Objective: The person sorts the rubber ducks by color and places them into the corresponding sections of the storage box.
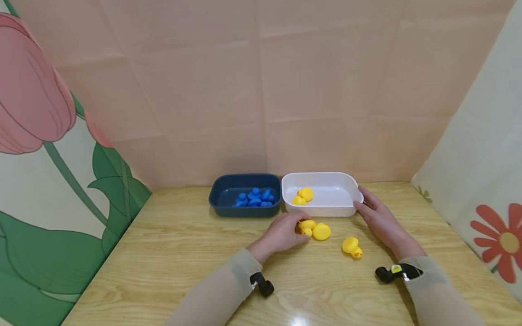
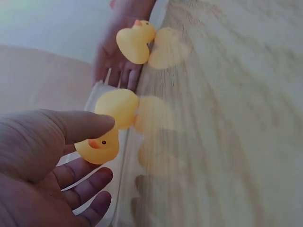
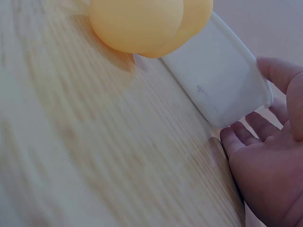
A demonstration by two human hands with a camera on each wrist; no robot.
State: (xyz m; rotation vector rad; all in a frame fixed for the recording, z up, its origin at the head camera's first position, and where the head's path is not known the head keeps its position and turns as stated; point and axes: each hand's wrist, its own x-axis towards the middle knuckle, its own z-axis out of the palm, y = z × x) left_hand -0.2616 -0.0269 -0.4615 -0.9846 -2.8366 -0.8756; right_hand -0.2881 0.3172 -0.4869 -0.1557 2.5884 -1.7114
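Observation:
My left hand (image 1: 285,232) pinches a yellow rubber duck (image 2: 97,150) between thumb and forefinger, its other fingers spread loosely. Right beside that duck, a second yellow duck (image 1: 321,232) sits on the table. A third duck (image 1: 350,246) lies farther right, between the two hands. My right hand (image 1: 377,217) touches the right end of a white tray (image 1: 318,211), thumb at the rim and fingers extended along the end. Yellow ducks (image 1: 306,194) lie in the tray's left part.
A dark blue tray (image 1: 244,211) with several small blue toys (image 1: 254,194) stands left of the white one, close against it. Both are near the back of the wooden table (image 1: 175,253), before a pinkish sheet (image 1: 261,90). Flower-patterned panels flank the table.

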